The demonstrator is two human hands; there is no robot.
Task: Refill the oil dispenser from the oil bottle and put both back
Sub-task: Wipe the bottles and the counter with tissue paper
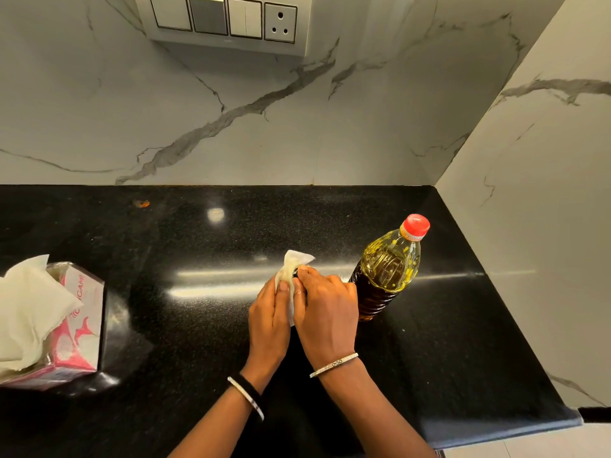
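The oil bottle, clear plastic with yellow oil and a red cap, stands upright on the black counter just right of my hands. My left hand presses a white tissue against a small dark object between my hands, almost fully hidden, probably the oil dispenser. My right hand curls round that object from the right, fingertips at its dark top. How my right hand's fingers close on it is mostly hidden.
A pink tissue box with white tissues sticking out sits at the left counter edge. Marble walls close the back and right side. A switch panel hangs on the back wall. The counter's front edge runs at lower right.
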